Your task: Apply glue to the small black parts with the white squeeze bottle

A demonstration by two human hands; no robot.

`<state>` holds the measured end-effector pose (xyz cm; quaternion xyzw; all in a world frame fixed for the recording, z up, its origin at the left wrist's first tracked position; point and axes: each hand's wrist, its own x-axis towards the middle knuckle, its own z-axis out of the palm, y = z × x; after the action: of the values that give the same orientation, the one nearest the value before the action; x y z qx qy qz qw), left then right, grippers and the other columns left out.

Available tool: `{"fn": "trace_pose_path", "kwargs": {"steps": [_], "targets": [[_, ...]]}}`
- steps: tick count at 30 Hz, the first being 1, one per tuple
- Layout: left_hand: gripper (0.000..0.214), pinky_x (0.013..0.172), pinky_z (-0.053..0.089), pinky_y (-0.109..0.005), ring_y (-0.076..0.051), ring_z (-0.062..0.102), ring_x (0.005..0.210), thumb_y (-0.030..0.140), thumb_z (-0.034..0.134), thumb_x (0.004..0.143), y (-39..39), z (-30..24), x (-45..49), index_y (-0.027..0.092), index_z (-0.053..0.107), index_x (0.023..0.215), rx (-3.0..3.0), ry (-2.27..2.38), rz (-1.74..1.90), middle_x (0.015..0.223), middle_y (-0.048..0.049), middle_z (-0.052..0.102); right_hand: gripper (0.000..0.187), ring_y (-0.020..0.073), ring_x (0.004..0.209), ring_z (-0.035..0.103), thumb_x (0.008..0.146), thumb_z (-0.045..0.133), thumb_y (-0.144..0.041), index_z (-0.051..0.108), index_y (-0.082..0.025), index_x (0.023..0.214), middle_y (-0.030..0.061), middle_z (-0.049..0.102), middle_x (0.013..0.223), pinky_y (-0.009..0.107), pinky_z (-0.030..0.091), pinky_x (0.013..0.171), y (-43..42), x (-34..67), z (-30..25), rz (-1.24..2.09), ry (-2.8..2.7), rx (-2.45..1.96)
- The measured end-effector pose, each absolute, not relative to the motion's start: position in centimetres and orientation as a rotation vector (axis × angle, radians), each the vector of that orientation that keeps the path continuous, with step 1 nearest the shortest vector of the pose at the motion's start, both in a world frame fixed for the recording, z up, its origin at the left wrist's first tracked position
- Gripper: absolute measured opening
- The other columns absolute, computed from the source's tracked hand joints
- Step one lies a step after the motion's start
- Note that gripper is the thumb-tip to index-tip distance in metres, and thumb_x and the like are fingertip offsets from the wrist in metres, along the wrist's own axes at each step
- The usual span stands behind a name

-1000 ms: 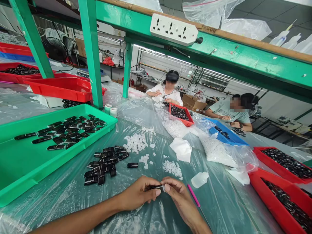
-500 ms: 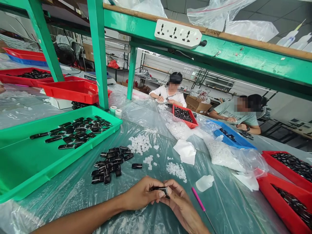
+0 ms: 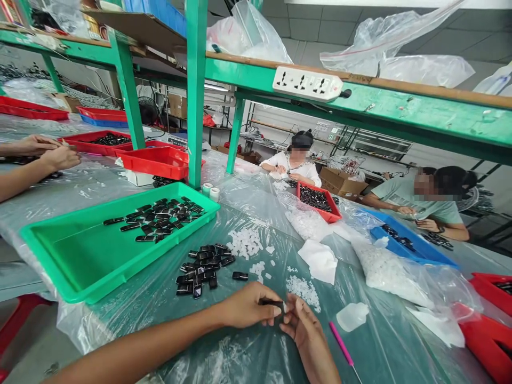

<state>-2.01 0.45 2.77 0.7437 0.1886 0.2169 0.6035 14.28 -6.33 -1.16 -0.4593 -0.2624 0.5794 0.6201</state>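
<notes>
My left hand (image 3: 252, 306) is closed on a small black plastic piece (image 3: 269, 303), pinched between thumb and fingers. A pale bit shows at its right end. My right hand (image 3: 302, 320) is right beside that end, its fingers curved and apart; I see nothing held in them. Left of my hands lies a pile of similar black pieces (image 3: 206, 264), with a single black piece (image 3: 240, 276) apart from it. Beyond my hands are small white pieces in a larger heap (image 3: 245, 242) and a heap of finer ones (image 3: 304, 290).
A green tray (image 3: 76, 266) with black pieces stands at left. A white bottle (image 3: 352, 317) and a pink-handled tool (image 3: 340, 341) lie at right. Bags of white pieces (image 3: 390, 272), a blue tray (image 3: 424, 253) and red trays (image 3: 486, 341) stand beyond. Co-workers sit across; another person's hands (image 3: 60, 154) show at left.
The view has swung left, bringing another person's hands into sight. My right fingers have loosened and drawn slightly back from the black piece, while my left hand keeps hold of it.
</notes>
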Motion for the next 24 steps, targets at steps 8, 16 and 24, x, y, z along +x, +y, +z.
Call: {"fn": "trace_pose_path", "kwargs": {"steps": [8,16,24], "targets": [[0.04,0.072,0.046,-0.028,-0.023,0.06,0.085,0.042,0.044,0.088,7.9,10.1,-11.2,0.012,0.061,0.109,2.129,1.157,1.032,0.099,-0.0069,0.066,0.033,0.0078,0.049,0.048,0.069,0.067,-0.051,0.069,-0.02,0.076,-0.0032,0.055,0.06,0.021,0.046,0.049,-6.3,15.4,-1.6,1.379,-0.519,-1.061],[0.046,0.1,0.022,-0.057,-0.04,0.03,0.126,0.034,0.047,0.087,11.0,6.9,-18.1,0.01,0.049,0.125,2.538,1.932,0.903,0.134,-0.0191,0.041,0.04,0.0078,0.047,0.046,0.067,0.066,-0.057,0.068,-0.017,0.072,-0.0013,0.055,0.057,0.022,0.045,0.049,-6.1,15.1,-1.6,1.383,-0.531,-1.067],[0.046,0.101,0.035,-0.041,-0.027,0.041,0.124,0.044,0.028,0.094,7.6,0.4,-14.3,0.022,0.046,0.13,2.515,1.368,0.65,0.137,-0.0076,0.044,0.04,0.0092,0.047,0.047,0.063,0.069,-0.056,0.069,-0.016,0.071,-0.0006,0.055,0.057,0.024,0.045,0.048,-6.3,15.1,-1.3,1.392,-0.546,-1.095]]}}
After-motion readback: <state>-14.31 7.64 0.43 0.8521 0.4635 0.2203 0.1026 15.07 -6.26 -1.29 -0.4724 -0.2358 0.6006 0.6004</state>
